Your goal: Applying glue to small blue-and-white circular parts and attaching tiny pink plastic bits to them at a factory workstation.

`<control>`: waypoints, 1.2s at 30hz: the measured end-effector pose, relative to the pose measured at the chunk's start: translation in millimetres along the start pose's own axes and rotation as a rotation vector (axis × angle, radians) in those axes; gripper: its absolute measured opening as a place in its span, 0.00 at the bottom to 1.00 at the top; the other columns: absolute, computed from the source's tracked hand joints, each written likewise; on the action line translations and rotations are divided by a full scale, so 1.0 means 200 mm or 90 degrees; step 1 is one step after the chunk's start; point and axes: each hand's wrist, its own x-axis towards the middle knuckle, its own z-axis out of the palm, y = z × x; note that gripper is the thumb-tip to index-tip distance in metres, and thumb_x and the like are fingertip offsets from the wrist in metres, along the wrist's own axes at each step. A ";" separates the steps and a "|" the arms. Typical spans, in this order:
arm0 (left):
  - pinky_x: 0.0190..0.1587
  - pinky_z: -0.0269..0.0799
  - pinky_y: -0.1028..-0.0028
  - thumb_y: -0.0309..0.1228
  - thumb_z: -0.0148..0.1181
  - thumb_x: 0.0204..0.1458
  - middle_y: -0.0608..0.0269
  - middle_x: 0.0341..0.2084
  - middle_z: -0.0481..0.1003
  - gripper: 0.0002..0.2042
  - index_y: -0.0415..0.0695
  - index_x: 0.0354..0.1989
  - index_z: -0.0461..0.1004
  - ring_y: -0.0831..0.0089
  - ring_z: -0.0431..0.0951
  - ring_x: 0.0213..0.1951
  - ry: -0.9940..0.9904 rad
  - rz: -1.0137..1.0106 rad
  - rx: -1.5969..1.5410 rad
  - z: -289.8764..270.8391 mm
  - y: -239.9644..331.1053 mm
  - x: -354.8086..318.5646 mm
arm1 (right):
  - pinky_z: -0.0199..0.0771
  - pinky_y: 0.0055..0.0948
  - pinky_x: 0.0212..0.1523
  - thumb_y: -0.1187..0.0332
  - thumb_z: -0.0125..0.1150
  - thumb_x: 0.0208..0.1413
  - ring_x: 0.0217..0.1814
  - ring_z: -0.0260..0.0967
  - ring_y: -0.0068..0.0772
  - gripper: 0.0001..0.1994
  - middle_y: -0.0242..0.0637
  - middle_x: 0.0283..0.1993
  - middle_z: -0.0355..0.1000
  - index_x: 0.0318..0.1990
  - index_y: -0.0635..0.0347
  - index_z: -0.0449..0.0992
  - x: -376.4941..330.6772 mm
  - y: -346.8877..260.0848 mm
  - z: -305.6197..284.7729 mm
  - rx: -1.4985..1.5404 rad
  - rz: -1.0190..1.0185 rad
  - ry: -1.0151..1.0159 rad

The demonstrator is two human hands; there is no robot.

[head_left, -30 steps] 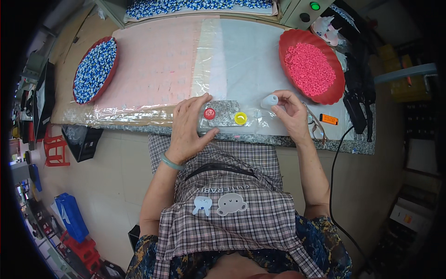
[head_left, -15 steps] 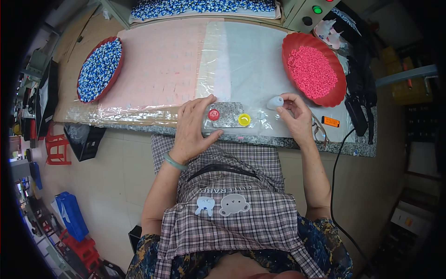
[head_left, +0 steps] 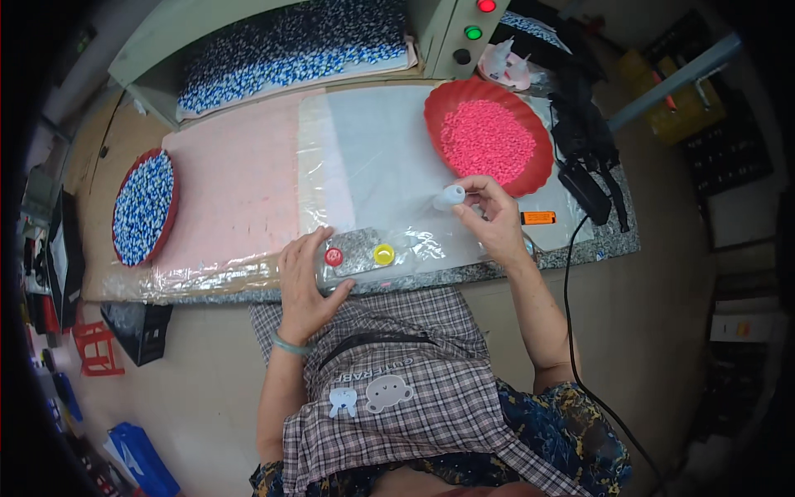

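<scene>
My left hand (head_left: 305,286) rests at the left of a speckled grey stone block (head_left: 358,240), with thumb and fingers spread apart and nothing held. Beside its fingertips, a red round cap-like piece (head_left: 333,257) sits at the block's left end. A yellow round cap-like piece (head_left: 383,254) sits at the right end. Farther right, my right hand (head_left: 498,225) pinches a small pale bottle-like piece (head_left: 448,198) between thumb and fingers, its round hole showing. That hand is just in front of a red scalloped dish (head_left: 542,166) heaped with small pink pieces (head_left: 487,141).
A red dish (head_left: 172,207) of blue-and-white pieces (head_left: 142,207) stands at the left. Behind the plastic-covered table, more such pieces lie under a box-like machine (head_left: 447,41) with lit buttons. An orange marker-like item (head_left: 538,218) and a black cable (head_left: 570,306) are at the right.
The whole view has turned and shifted, showing more of the machine at the back. My right hand has moved a little away from me with the pale piece; my left stays by the block.
</scene>
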 end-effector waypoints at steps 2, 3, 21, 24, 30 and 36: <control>0.69 0.53 0.55 0.37 0.73 0.43 0.56 0.61 0.72 0.44 0.38 0.70 0.57 0.54 0.65 0.63 0.003 0.010 -0.009 0.00 0.01 0.01 | 0.71 0.26 0.55 0.81 0.63 0.57 0.53 0.71 0.25 0.15 0.36 0.51 0.73 0.51 0.66 0.72 0.02 0.00 -0.07 0.034 -0.015 0.052; 0.69 0.53 0.55 0.36 0.73 0.43 0.56 0.61 0.71 0.44 0.38 0.70 0.57 0.54 0.65 0.63 0.005 0.002 -0.013 0.00 0.01 0.01 | 0.71 0.27 0.56 0.81 0.62 0.58 0.53 0.71 0.25 0.15 0.36 0.50 0.73 0.52 0.67 0.72 0.03 -0.02 -0.11 0.074 -0.023 0.087; 0.69 0.56 0.53 0.36 0.68 0.45 0.48 0.64 0.67 0.39 0.41 0.68 0.61 0.47 0.63 0.66 0.055 -0.006 -0.114 -0.02 0.01 -0.01 | 0.71 0.27 0.59 0.81 0.61 0.58 0.54 0.71 0.25 0.15 0.35 0.49 0.73 0.52 0.66 0.72 0.14 -0.06 -0.46 0.054 -0.060 0.252; 0.70 0.56 0.54 0.32 0.64 0.47 0.49 0.63 0.68 0.34 0.41 0.65 0.64 0.48 0.62 0.67 0.132 0.017 -0.180 -0.01 -0.01 -0.05 | 0.72 0.27 0.57 0.81 0.62 0.57 0.52 0.72 0.25 0.14 0.35 0.48 0.73 0.51 0.66 0.72 0.11 -0.12 -0.37 0.047 -0.041 0.202; 0.66 0.61 0.52 0.22 0.64 0.46 0.48 0.58 0.71 0.27 0.40 0.58 0.69 0.46 0.68 0.62 0.138 0.129 -0.065 -0.10 0.29 -0.01 | 0.71 0.29 0.55 0.80 0.65 0.53 0.52 0.71 0.26 0.14 0.34 0.47 0.73 0.48 0.66 0.73 -0.09 -0.25 -0.04 -0.044 -0.038 0.017; 0.65 0.63 0.55 0.26 0.71 0.44 0.51 0.57 0.71 0.31 0.39 0.60 0.69 0.52 0.70 0.60 0.041 0.083 -0.197 -0.01 0.38 -0.01 | 0.70 0.29 0.52 0.78 0.67 0.51 0.50 0.71 0.28 0.14 0.35 0.47 0.75 0.45 0.61 0.76 -0.30 -0.27 0.30 -0.011 -0.062 -0.162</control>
